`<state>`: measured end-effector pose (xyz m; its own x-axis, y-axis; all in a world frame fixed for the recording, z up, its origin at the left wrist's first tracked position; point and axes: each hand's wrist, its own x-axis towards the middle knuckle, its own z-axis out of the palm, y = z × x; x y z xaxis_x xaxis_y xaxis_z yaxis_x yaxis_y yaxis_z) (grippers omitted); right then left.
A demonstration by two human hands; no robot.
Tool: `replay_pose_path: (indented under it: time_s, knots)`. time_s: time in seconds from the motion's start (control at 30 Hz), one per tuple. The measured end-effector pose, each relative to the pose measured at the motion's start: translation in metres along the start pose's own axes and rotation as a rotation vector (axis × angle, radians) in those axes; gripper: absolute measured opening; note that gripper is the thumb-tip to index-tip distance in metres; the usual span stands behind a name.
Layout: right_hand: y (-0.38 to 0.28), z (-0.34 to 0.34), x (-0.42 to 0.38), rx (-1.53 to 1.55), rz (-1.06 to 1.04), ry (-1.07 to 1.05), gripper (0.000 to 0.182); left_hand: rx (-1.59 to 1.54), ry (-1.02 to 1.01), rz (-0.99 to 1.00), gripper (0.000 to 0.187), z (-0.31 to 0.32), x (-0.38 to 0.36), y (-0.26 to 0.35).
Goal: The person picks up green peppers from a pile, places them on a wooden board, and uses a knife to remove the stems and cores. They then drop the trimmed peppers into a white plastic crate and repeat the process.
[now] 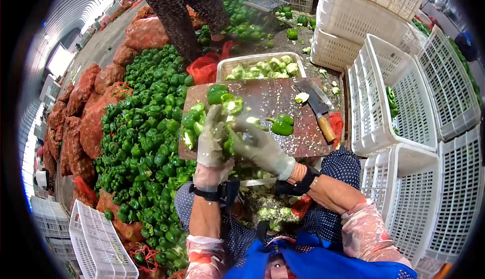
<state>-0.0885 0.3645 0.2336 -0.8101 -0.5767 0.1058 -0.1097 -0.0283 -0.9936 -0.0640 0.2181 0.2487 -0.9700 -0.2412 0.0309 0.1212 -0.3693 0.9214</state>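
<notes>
A great heap of green peppers [144, 127] banks up on the person's left against bulging red mesh sacks [86, 112], and white plastic crates [404, 107] stand stacked on the right; another person's legs [189, 11] stand at the far end of the heap. Between these sits a wet wooden cutting board [283, 102] speckled with seeds, with a metal tray [262, 66] of cut pepper pieces just beyond its far edge. A cleaver [316, 104] lies on the right part of the board, blade away and handle toward the person, touched by neither hand. At the board's near left edge the gloved left hand [212, 140] is curled around a split pepper [230, 140], and the gloved right hand [260, 147] has its fingers pressed into the same pepper, seemingly tearing at its core; how tightly either pinches is hidden by the gloves. A cut half [282, 125] rests on the board just right of the hands. The risk, as I judge it, is mostly slip: wet gloves and slick flesh could let the pepper squirt free onto the scraps [273, 213] in the lap below, and a quick reach rightward could meet the cleaver's edge, since it lies near.
</notes>
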Motion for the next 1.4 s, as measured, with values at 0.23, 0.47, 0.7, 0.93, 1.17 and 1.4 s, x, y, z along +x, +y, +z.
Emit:
replay_pose_path:
  time_s: [0.23,0.47,0.7,0.93,1.17,1.4]
  knots:
    - [0.005,0.004,0.002,-0.030,0.204,-0.050,0.060,0.288,-0.070,0.039,0.048,-0.010,0.004,-0.018]
    - [-0.003,0.005,-0.002,0.067,0.226,0.025,0.047,0.098,0.041,0.016,0.048,-0.004,0.009,-0.018]
    - [0.011,0.013,-0.004,0.140,0.159,0.030,0.050,0.153,0.091,-0.129,0.050,0.014,0.003,0.000]
    - [-0.024,0.005,-0.004,0.588,0.319,0.098,0.038,-0.226,0.071,-0.170,0.047,0.010,0.000,0.011]
    - [-0.017,-0.008,0.004,0.411,0.174,0.044,0.042,0.020,0.021,-0.217,0.042,0.015,-0.011,0.002]
    - [-0.008,-0.011,0.007,0.110,0.139,0.093,0.056,0.457,-0.139,0.013,0.043,-0.003,-0.013,-0.012]
